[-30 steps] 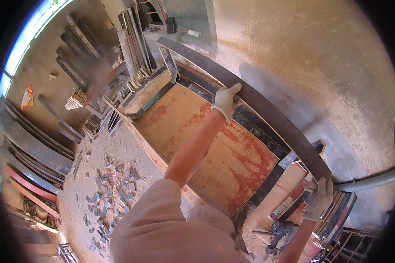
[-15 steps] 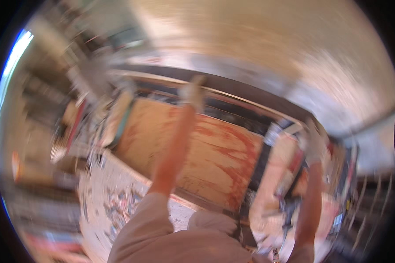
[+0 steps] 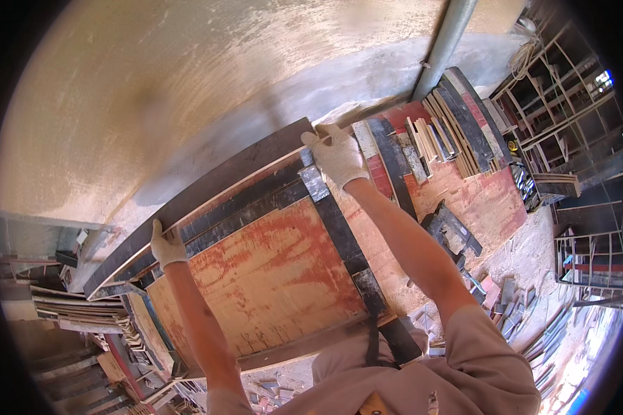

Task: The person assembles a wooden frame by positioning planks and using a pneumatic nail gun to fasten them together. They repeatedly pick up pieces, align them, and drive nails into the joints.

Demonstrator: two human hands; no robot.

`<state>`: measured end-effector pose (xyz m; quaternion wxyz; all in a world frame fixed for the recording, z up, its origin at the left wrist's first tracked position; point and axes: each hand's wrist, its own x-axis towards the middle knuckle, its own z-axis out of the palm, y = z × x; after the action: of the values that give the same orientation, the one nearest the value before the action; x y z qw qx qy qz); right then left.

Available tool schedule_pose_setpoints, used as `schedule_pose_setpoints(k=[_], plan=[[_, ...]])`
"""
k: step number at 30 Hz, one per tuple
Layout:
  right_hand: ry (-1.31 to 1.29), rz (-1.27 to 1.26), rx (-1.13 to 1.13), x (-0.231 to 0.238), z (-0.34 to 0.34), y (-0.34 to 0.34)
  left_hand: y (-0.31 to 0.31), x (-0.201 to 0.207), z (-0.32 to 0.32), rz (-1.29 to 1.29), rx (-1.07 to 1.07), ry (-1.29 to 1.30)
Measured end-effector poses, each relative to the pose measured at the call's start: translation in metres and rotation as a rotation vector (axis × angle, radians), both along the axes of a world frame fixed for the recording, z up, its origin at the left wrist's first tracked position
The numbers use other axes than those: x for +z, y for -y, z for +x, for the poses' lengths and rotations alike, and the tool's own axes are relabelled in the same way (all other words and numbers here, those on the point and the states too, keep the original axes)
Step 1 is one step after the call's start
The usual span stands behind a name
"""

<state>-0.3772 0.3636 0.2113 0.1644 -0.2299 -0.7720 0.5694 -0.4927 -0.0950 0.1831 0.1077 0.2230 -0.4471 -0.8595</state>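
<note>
A long dark brown board stands on edge along the far side of the bench, beside the wall. My left hand, in a pale work glove, is closed round it left of its middle, fingers over the top. At the board's right end my right hand, also gloved, has its thumb and fingers bent at the corner; part of that grip is hidden. Before my arms lies a plywood panel with worn red patches. Black strips run along its far side, and another black strip along its right.
On the right the bench holds thin wooden strips, long dark pieces and a black tool. A grey pipe stands against the wall. Offcuts litter the floor; metal racks stand far right.
The view has swung round and sharpened from a blur. The board now slants up to the right, with both my hands still at it and farther left in the view.
</note>
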Motion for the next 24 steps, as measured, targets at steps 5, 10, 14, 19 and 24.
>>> schedule_pose_setpoints(k=[5,10,14,19,24], plan=[[-0.064,-0.163,-0.025,0.012,0.002,0.007,0.006,-0.001,-0.002,-0.023,-0.016,-0.015],[-0.078,-0.286,-0.026,0.003,-0.008,0.013,0.024,-0.005,-0.006,-0.067,-0.030,-0.030],[-0.086,-0.281,-0.071,0.013,-0.002,0.010,0.022,-0.004,-0.008,-0.110,-0.095,-0.029],[-0.139,-0.281,-0.114,-0.002,-0.010,0.013,0.018,0.003,-0.008,-0.125,-0.054,0.016],[-0.116,-0.231,-0.143,-0.002,-0.007,0.014,-0.004,0.024,0.014,-0.183,-0.277,0.155]])
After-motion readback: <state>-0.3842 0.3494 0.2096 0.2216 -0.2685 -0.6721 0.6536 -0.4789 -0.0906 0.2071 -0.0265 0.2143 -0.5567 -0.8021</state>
